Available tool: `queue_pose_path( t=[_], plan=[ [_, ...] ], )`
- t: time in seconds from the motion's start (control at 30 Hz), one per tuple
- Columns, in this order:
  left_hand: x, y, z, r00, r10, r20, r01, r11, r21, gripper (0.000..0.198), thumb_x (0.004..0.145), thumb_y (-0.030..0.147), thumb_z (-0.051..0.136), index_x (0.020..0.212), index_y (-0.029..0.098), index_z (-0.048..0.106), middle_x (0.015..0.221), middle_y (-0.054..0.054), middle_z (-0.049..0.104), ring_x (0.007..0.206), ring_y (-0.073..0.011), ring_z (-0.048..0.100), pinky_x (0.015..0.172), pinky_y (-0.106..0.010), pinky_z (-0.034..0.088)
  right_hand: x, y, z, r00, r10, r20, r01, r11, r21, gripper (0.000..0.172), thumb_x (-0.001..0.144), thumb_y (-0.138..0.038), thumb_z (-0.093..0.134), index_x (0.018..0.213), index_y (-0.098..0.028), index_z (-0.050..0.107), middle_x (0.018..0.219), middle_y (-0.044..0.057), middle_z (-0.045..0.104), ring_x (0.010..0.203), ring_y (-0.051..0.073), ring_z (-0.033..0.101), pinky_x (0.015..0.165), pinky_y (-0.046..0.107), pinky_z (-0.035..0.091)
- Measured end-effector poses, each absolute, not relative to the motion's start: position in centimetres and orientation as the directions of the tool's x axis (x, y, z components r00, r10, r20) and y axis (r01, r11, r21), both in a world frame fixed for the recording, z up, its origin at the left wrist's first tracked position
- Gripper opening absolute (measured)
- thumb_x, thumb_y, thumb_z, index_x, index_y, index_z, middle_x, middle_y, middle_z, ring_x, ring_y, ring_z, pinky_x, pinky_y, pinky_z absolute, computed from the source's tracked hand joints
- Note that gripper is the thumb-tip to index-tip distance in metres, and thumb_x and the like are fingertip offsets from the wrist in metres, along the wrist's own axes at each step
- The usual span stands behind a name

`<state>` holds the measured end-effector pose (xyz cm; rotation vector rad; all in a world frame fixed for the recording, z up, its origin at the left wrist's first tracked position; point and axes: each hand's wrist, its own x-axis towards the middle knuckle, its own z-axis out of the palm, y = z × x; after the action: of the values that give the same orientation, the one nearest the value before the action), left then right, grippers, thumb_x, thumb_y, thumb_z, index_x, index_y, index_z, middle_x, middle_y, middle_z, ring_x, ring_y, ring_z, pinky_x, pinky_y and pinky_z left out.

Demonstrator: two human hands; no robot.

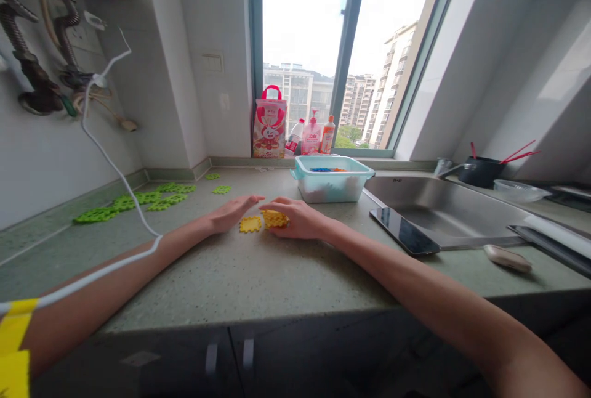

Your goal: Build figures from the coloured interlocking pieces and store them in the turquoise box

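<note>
My right hand (302,218) is closed around a small stack of yellow notched plastic pieces (274,219) at the middle of the counter. Just left of that stack, a single flat yellow piece (250,224) with toothed edges lies on the surface. My left hand (231,213) is beside the single piece, fingers stretched out and apparently holding nothing; some of its fingers are hidden. Farther left lie several green interlocking pieces (124,202), partly joined and partly overlapping. Two smaller green pieces, one of them (222,190) nearer my left hand, rest apart from the rest.
Behind my right hand stands a light-blue tub (330,191) with blue and orange pieces inside. A phone (404,231) lies by the steel sink (434,207). A white cable (115,167) hangs across my left forearm. Bottles and a red bag (270,130) line the windowsill.
</note>
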<state>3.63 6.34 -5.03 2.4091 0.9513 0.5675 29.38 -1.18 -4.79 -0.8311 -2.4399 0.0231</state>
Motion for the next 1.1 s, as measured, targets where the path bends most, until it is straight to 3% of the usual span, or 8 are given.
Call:
queue_pose_path(
  t=[0.27,0.43,0.53,0.63,0.83,1.0,1.1],
  plan=[
    [3.9,5.9,-4.8,0.735,0.663,0.141,0.584,-0.725,0.364,0.098,0.097,0.083,0.013,0.154,0.014,0.052,0.162,-0.015,0.045,0.149,-0.0331,0.042,0.127,-0.044,0.027,29.5,-1.1,-4.8,-0.662,0.576,0.48,0.54,0.81,-0.226,0.071,0.08,-0.015,0.076,0.148,-0.028,0.059,0.13,0.009,0.066,0.106,0.023,0.069,0.101,0.037,0.053],
    [3.9,5.5,-4.4,0.724,0.673,0.149,0.594,-0.719,0.362,0.095,0.099,0.08,0.011,0.148,0.014,0.058,0.157,-0.015,0.051,0.142,-0.0329,0.049,0.122,-0.043,0.033,30.0,-1.2,-4.4,-0.663,0.567,0.49,0.518,0.819,-0.246,0.069,0.079,-0.013,0.075,0.145,-0.028,0.062,0.125,0.008,0.067,0.102,0.022,0.069,0.097,0.034,0.054],
    [3.9,4.8,-3.9,0.768,0.616,0.176,0.543,-0.772,0.331,0.087,0.101,0.076,0.014,0.138,0.018,0.066,0.142,-0.012,0.061,0.127,-0.0297,0.058,0.114,-0.038,0.041,30.8,-0.7,-4.2,-0.633,0.554,0.54,0.516,0.822,-0.239,0.063,0.08,-0.015,0.075,0.141,-0.025,0.065,0.123,0.008,0.068,0.104,0.022,0.068,0.096,0.033,0.053],
    [4.0,4.1,-3.6,0.825,0.537,0.176,0.471,-0.826,0.311,0.082,0.1,0.077,0.019,0.137,0.023,0.068,0.134,-0.01,0.062,0.119,-0.0283,0.06,0.111,-0.036,0.041,31.6,0.1,-4.2,-0.567,0.561,0.603,0.534,0.808,-0.249,0.061,0.08,-0.017,0.077,0.14,-0.024,0.065,0.123,0.009,0.069,0.102,0.021,0.069,0.092,0.032,0.053],
    [4.2,4.2,-3.7,0.829,0.499,0.252,0.368,-0.826,0.426,0.09,0.098,0.082,0.014,0.138,0.019,0.065,0.135,-0.011,0.064,0.123,-0.0313,0.058,0.113,-0.038,0.037,30.8,0.5,-4.7,-0.499,0.587,0.637,0.558,0.78,-0.282,0.055,0.083,-0.021,0.077,0.136,-0.023,0.067,0.121,0.009,0.07,0.1,0.02,0.069,0.093,0.033,0.053],
    [2.6,5.0,-2.6,0.828,0.512,0.228,0.43,-0.842,0.328,0.077,0.094,0.081,0.04,0.126,0.016,0.066,0.129,-0.013,0.067,0.118,-0.0311,0.06,0.107,-0.038,0.041,29.1,0.1,-5.6,-0.506,0.645,0.573,0.607,0.738,-0.294,0.06,0.081,-0.019,0.078,0.139,-0.025,0.064,0.122,0.009,0.068,0.1,0.021,0.069,0.094,0.034,0.054],
    [1.2,5.4,-1.4,0.822,0.543,0.173,0.493,-0.829,0.263,0.066,0.089,0.073,0.057,0.122,0.017,0.066,0.12,-0.011,0.069,0.107,-0.0275,0.062,0.095,-0.034,0.045,28.9,0.1,-5.9,-0.492,0.674,0.551,0.637,0.71,-0.299,0.066,0.081,-0.022,0.078,0.145,-0.025,0.06,0.122,0.009,0.066,0.099,0.021,0.068,0.096,0.036,0.053]
  ],
)
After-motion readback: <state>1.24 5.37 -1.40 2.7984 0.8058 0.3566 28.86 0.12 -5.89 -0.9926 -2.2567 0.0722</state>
